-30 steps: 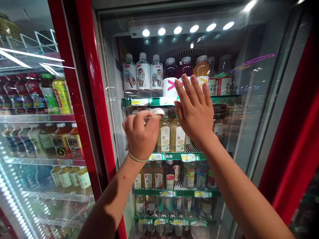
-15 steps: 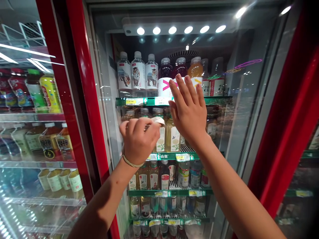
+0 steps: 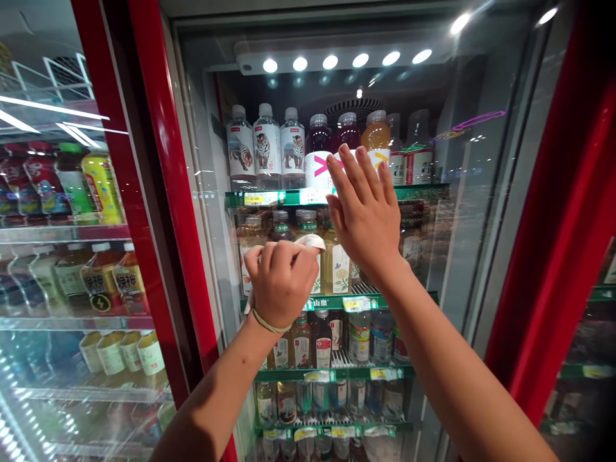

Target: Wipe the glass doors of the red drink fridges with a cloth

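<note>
My left hand [image 3: 283, 282], a thin band round its wrist, is closed in a fist on a white cloth [image 3: 312, 242]. A curled fold of the cloth sticks out past the knuckles on the right, and most of it is hidden. This hand is at the glass door [image 3: 462, 244] of a drinks fridge, in front of the second shelf. Higher and to the right, my right hand [image 3: 368, 218] is open with fingers stretched out, palm toward the glass and seemingly flat on it. Nothing is in it.
Behind the glass stand tiger-label bottles [image 3: 266, 144], dark and orange drinks [image 3: 376, 131], and lower green-edged shelves [image 3: 332, 373] of bottles. Red frames [image 3: 166, 160] border the door. Another fridge with bottles [image 3: 99, 179] is on the left.
My left hand has shifted right and slightly down with the white cloth, closer to my right hand. The right hand has stayed in place. The view has shifted slightly.
</note>
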{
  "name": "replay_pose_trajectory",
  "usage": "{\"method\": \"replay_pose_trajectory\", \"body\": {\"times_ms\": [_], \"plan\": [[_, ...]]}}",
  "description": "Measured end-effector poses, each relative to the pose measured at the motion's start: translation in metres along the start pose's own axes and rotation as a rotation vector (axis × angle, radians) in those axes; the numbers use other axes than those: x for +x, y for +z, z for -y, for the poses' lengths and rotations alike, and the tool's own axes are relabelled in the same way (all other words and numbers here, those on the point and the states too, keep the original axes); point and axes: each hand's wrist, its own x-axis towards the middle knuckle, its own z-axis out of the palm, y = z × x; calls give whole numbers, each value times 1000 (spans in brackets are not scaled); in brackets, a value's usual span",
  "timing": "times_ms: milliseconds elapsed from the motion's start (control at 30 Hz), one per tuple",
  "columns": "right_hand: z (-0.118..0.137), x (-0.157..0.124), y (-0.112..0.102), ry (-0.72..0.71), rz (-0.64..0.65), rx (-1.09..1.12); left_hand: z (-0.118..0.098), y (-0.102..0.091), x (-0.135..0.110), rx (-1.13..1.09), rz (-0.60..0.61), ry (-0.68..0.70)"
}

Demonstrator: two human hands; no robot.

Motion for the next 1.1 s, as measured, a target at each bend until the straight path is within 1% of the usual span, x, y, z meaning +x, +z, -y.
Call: {"method": "replay_pose_trajectory", "body": {"times_ms": [33,67,133,200,300,333,367,433,500,633,667,767,833,900,933,967,1000,1033,1100], "plan": [[0,0,0,1,-1,-1,1,0,0,0,7,26],[0,0,0,2,0,-2,3,-1,0,9,-7,18],[0,0,1,7,2,-5,7,-1,0,40,-67,-65],[0,-1,1,10,4,-6,11,-1,1,39,-79,-115],[1,-1,0,9,3,-2,13,-2,0,-8,-17,-30],[1,-1,0,10,2,0,14,-2,0,-11,-13,-8],[1,-1,0,12,0,2,14,-2,0,-3,-24,-7],[2,0,-1,17,1,8,15,-2,-1,28,-60,-46],[2,0,-1,22,5,16,15,-3,-3,39,-61,-61],[2,0,-1,23,-2,17,12,-2,-3,-6,-6,54],[2,0,-1,20,-4,15,11,-2,-2,-5,-17,51],[1,0,0,14,-7,12,9,0,2,13,-78,-40],[1,0,0,16,-6,13,3,0,0,-2,-92,-60],[0,0,0,19,-1,18,-2,0,-5,-31,-78,-12],[0,0,0,20,1,20,-4,0,-7,-41,-69,37],[0,0,0,21,3,20,-3,0,-8,-45,-65,86],[0,0,0,22,3,19,-1,1,-9,-46,-63,105],[0,0,0,23,2,16,2,1,-8,-33,-67,71],[1,0,-1,22,-3,11,10,2,-6,-3,-122,-44]]}}
